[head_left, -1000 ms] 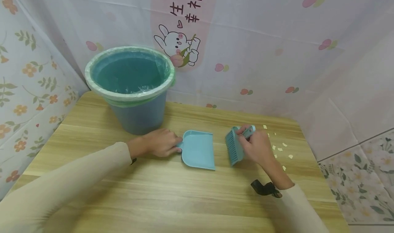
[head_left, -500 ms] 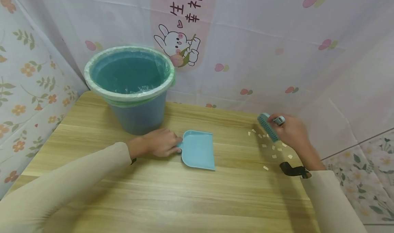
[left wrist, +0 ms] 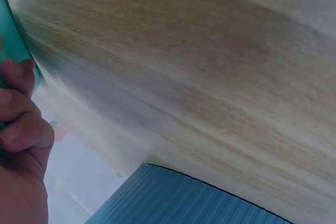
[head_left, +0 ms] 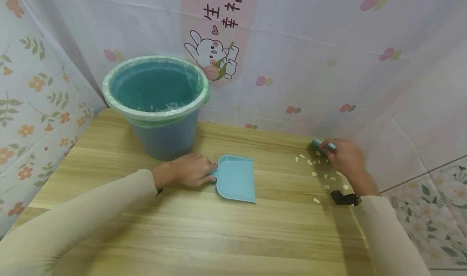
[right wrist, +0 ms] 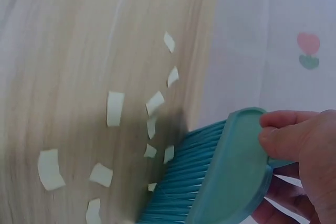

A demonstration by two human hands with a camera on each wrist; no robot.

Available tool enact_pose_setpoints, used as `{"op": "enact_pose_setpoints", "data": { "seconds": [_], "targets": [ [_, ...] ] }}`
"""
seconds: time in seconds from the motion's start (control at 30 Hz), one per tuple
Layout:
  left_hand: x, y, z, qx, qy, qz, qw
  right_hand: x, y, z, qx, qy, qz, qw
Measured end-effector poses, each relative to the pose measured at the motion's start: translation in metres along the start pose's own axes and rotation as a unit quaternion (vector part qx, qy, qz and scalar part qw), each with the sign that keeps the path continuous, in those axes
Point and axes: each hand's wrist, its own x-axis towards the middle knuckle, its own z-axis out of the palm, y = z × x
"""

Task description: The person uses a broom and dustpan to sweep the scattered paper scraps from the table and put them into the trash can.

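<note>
A light blue dustpan [head_left: 236,178] lies on the wooden table, its open edge facing right. My left hand [head_left: 189,169] grips its short handle from the left; the left wrist view shows curled fingers [left wrist: 23,124] at that edge of the picture. At the table's far right, my right hand [head_left: 344,156] holds a teal hand brush [right wrist: 231,166] by its handle. The bristles [right wrist: 181,174] point down at the wood, right beside several small pale paper scraps [right wrist: 115,108]. Those scraps [head_left: 314,174] lie scattered between brush and dustpan, nearer the brush.
A blue bucket [head_left: 166,140] lined with a clear greenish bag stands at the back left of the table [head_left: 219,239], close behind my left hand. A printed white cloth [head_left: 292,65] hangs along the back edge. Tiles [head_left: 430,211] show beyond the right edge.
My right hand has carried the brush from beside the dustpan to the far right, then lowered it behind the scraps. Left hand and dustpan have stayed put.
</note>
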Motion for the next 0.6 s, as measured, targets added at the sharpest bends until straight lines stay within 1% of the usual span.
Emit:
{"op": "enact_pose_setpoints", "data": {
  "seconds": [0.07,0.23,0.37,0.47,0.6],
  "targets": [
    [0.0,0.0,0.0,0.0,0.0,0.0,1.0,-0.001,-0.003,0.003,-0.001,0.002,-0.011,1.0],
    [-0.001,0.0,-0.001,0.002,-0.004,-0.003,1.0,-0.002,-0.018,0.007,-0.001,0.009,-0.062,0.998],
    [0.0,0.0,-0.001,-0.003,-0.012,-0.01,0.9999,-0.004,-0.038,0.004,0.01,-0.021,-0.078,0.997],
    [0.0,0.0,-0.001,-0.008,-0.017,-0.016,0.9997,-0.006,-0.053,0.003,0.02,-0.03,-0.09,0.995],
    [0.001,0.0,-0.001,-0.005,-0.017,-0.013,0.9998,-0.011,-0.069,0.006,0.038,-0.002,-0.14,0.989]
  ]
}}
